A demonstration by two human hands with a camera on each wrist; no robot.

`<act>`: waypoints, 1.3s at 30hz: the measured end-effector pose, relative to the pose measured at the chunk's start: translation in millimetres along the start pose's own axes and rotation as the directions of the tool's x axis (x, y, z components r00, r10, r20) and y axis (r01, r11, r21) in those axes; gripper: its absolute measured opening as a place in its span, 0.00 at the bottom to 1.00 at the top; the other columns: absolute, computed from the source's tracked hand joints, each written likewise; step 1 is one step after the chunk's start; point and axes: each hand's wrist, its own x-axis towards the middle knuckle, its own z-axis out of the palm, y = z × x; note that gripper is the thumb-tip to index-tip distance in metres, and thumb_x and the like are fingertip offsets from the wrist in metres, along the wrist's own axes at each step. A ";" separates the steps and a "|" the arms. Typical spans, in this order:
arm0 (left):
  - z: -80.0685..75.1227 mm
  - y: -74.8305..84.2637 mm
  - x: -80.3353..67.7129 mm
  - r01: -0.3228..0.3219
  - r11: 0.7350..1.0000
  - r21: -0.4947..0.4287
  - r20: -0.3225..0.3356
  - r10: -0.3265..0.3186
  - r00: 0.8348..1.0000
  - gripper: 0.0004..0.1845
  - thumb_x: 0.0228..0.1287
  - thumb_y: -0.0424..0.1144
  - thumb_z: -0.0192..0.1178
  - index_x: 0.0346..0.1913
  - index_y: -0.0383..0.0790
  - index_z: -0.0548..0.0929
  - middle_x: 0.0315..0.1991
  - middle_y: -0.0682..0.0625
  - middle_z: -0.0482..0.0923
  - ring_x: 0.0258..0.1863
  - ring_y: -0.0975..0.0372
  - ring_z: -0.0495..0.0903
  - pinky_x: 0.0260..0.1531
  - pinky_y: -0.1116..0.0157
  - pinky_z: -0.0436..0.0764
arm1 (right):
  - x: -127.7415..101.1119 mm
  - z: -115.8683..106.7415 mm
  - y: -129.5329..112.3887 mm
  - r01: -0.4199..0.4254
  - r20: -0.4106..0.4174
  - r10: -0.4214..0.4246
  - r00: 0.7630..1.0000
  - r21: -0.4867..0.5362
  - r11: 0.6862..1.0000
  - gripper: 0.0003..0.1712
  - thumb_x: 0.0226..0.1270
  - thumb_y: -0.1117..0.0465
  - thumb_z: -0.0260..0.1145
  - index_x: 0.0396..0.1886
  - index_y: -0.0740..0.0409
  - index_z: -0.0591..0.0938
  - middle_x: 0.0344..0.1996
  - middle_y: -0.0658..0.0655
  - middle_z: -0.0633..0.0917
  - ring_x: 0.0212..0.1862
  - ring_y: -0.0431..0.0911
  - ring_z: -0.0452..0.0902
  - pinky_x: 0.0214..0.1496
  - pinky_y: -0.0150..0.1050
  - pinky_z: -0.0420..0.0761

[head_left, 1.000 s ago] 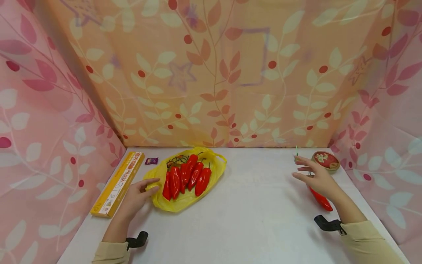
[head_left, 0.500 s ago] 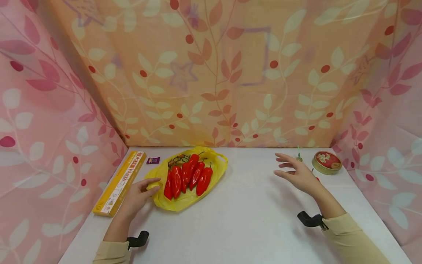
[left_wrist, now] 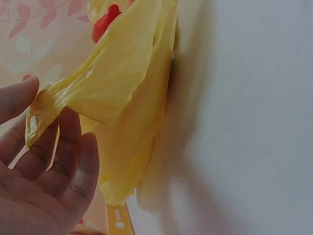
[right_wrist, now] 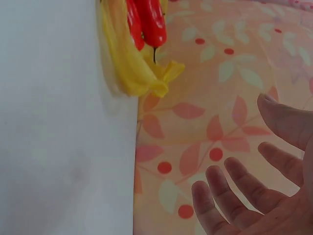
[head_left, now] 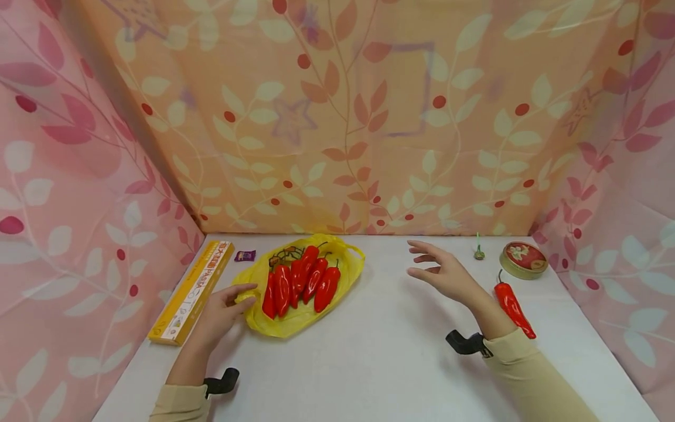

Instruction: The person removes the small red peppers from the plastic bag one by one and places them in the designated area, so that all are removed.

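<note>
A yellow plastic bag (head_left: pixel 345 278) lies spread on the white table, left of the middle. Several glossy red peppers (head_left: pixel 282 290) rest on it, with some dark netted or stringy items (head_left: pixel 287 254) behind them. At the bag's left edge, my left hand (head_left: pixel 218 316) pinches the plastic; the left wrist view shows the bag's gathered corner (left_wrist: pixel 46 110) between thumb and fingers. My right hand (head_left: pixel 445 274) hovers over the table to the right of the bag, fingers spread and holding nothing. Behind its forearm, a single red pepper (head_left: pixel 510 305) with a dark stem lies on the table.
On the left lie a long yellow pasta box (head_left: pixel 192 293) and a small purple packet (head_left: pixel 245 256). At the back right are a round tin (head_left: pixel 524 260) with a red lid and a small green stemmed item (head_left: pixel 479 254). Patterned curtains enclose the back and sides.
My right hand has moved left, away from the single pepper and the tin, uncovering the pepper and the green item. The left hand has stayed at the bag's edge.
</note>
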 end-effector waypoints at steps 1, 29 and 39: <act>0.2 -0.3 0.7 0.001 1.000 0.002 0.001 -0.001 1.000 0.24 0.70 0.51 0.63 0.67 0.51 0.79 0.70 0.44 0.68 0.62 0.51 0.65 0.50 0.71 0.76 | 2.6 3.2 -2.9 0.008 0.004 -0.008 1.000 0.011 1.000 0.39 0.67 0.50 0.72 0.75 0.45 0.69 0.66 0.59 0.78 0.63 0.57 0.76 0.62 0.59 0.77; 0.7 2.0 -0.9 0.013 1.000 0.002 -0.009 -0.013 1.000 0.24 0.71 0.49 0.63 0.67 0.50 0.79 0.66 0.43 0.71 0.58 0.53 0.66 0.46 0.69 0.77 | 83.6 90.0 -44.0 0.060 0.167 -0.089 0.982 0.170 0.984 0.35 0.66 0.53 0.72 0.72 0.46 0.73 0.63 0.61 0.80 0.60 0.58 0.79 0.58 0.50 0.82; 0.4 0.5 0.6 -0.007 1.000 0.013 -0.007 0.007 1.000 0.23 0.71 0.49 0.62 0.66 0.50 0.80 0.67 0.43 0.71 0.58 0.52 0.66 0.48 0.69 0.77 | 105.7 121.5 -47.2 0.011 0.219 -0.057 0.974 0.205 0.979 0.33 0.66 0.51 0.72 0.70 0.44 0.75 0.63 0.55 0.80 0.62 0.55 0.77 0.59 0.47 0.82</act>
